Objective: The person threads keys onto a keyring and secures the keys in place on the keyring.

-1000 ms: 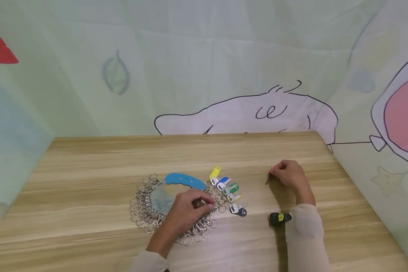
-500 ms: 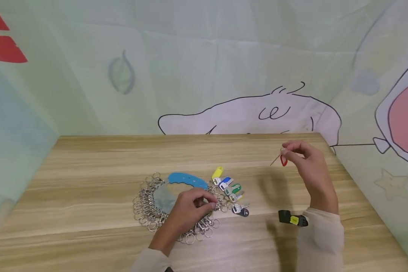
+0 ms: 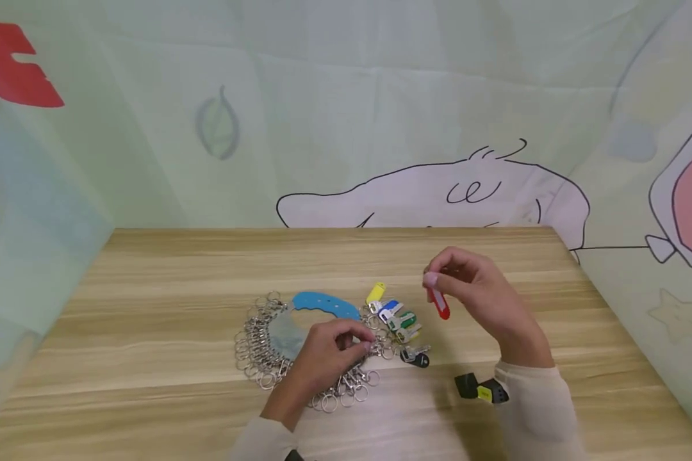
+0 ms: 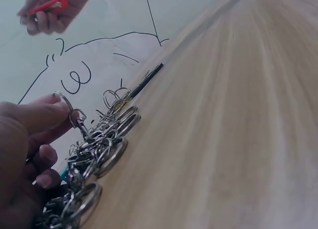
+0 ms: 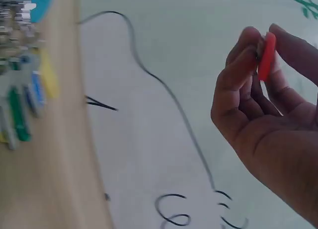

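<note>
In the head view, my left hand lies over the fan of metal clasps and split rings around a key holder with a blue handle. Thumb and forefinger pinch one split ring, whose clasp shows in the left wrist view. Above the table, my right hand pinches a red key tag between thumb and fingers. The key with this tag is mostly hidden by the fingers. Between the hands lie keys with a yellow tag, a blue tag, a green tag and a black tag.
The wooden table meets a printed cloth wall at its back edge. A black wrist strap with a yellow label is on the right forearm. Several rings spread out below the left hand.
My right hand has lifted the red key tag with its key from the table on the right and brought it left, towards the key holder. The left hand keeps its pinch.
</note>
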Demonstrator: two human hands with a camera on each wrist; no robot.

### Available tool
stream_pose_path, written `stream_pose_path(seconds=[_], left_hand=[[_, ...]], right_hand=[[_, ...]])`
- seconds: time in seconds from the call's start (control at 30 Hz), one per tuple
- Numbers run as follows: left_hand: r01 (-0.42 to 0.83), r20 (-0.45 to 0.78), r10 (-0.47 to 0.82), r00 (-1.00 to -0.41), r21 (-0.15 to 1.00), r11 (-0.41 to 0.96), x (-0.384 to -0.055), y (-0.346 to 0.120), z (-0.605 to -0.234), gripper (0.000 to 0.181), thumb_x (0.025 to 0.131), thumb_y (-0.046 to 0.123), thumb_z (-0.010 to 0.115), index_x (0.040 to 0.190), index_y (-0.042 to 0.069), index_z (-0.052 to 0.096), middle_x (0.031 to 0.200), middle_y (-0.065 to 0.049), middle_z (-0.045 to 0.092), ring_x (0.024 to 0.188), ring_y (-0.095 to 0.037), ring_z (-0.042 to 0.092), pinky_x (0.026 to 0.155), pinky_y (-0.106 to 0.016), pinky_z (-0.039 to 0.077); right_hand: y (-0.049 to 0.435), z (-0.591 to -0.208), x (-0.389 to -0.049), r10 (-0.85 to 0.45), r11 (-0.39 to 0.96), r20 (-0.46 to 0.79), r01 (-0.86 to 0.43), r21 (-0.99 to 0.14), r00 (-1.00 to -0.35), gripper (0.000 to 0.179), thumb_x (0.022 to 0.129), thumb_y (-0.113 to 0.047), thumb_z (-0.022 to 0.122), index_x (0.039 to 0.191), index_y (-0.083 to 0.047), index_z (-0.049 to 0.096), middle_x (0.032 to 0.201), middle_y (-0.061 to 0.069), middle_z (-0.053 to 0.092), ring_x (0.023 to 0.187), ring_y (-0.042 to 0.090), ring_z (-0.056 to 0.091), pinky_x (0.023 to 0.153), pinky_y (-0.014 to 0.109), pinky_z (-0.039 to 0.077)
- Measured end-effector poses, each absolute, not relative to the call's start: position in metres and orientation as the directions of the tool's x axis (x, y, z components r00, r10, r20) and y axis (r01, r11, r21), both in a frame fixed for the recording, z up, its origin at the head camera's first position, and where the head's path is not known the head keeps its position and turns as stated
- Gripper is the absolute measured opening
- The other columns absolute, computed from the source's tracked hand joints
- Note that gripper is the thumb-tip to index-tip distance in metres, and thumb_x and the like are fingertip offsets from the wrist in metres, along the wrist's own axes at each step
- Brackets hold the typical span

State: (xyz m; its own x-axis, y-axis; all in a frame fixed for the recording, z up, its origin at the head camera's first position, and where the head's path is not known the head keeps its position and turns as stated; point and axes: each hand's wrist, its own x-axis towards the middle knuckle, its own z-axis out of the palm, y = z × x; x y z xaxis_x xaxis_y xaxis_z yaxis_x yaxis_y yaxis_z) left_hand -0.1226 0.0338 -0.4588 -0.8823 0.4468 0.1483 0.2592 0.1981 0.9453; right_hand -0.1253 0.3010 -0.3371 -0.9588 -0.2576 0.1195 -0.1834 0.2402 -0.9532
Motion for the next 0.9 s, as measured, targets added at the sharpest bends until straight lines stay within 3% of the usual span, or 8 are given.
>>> stream_pose_path(seconds=[0.2,0.5,0.7,0.9], left_hand=[[0.245,0.123,0.451,-0.884,0.944,0.223,-0.122,0.033,-0.459,0.015,0.088,0.011,0.078,0.101,0.015,0.072,0.077,0.005,0.062,0.066,-0.014,0.052,0.058,-0.024,0.044],[0.236,0.134,0.432,-0.892,0.953,0.192,-0.123,0.034,-0.455,0.017,0.087,0.008,0.078,0.101,0.014,0.071,0.081,0.007,0.064,0.067,-0.016,0.051,0.058,-0.023,0.042],[0.229,0.147,0.414,-0.898,0.961,0.156,-0.123,0.034,-0.454,0.021,0.086,0.004,0.079,0.101,0.016,0.068,0.083,0.009,0.065,0.071,-0.016,0.052,0.061,-0.023,0.042],[0.222,0.142,0.415,-0.899,0.963,0.151,-0.123,0.034,-0.455,0.02,0.087,0.004,0.078,0.099,0.014,0.066,0.083,0.009,0.063,0.072,-0.015,0.052,0.062,-0.024,0.042]], right_hand=[[0.282,-0.366,-0.134,-0.375,0.286,-0.045,-0.069,-0.956,-0.926,0.009,0.099,-0.015,0.065,0.096,-0.007,0.066,0.073,0.014,0.053,0.062,0.028,0.047,0.052,0.029,0.04],[0.26,-0.392,-0.142,-0.531,0.342,-0.139,-0.062,-0.938,-0.836,0.006,0.096,-0.003,0.065,0.094,0.001,0.068,0.072,0.007,0.056,0.06,0.017,0.048,0.053,0.028,0.042],[0.249,-0.395,-0.142,-0.543,0.431,-0.174,-0.095,-0.898,-0.822,0.008,0.092,0.0,0.064,0.089,-0.003,0.07,0.077,0.004,0.063,0.066,0.016,0.053,0.058,0.028,0.046],[0.247,-0.397,-0.141,-0.548,0.423,-0.16,-0.108,-0.9,-0.821,0.012,0.089,0.004,0.063,0.087,-0.005,0.071,0.079,0.004,0.064,0.069,0.017,0.053,0.062,0.027,0.045]])
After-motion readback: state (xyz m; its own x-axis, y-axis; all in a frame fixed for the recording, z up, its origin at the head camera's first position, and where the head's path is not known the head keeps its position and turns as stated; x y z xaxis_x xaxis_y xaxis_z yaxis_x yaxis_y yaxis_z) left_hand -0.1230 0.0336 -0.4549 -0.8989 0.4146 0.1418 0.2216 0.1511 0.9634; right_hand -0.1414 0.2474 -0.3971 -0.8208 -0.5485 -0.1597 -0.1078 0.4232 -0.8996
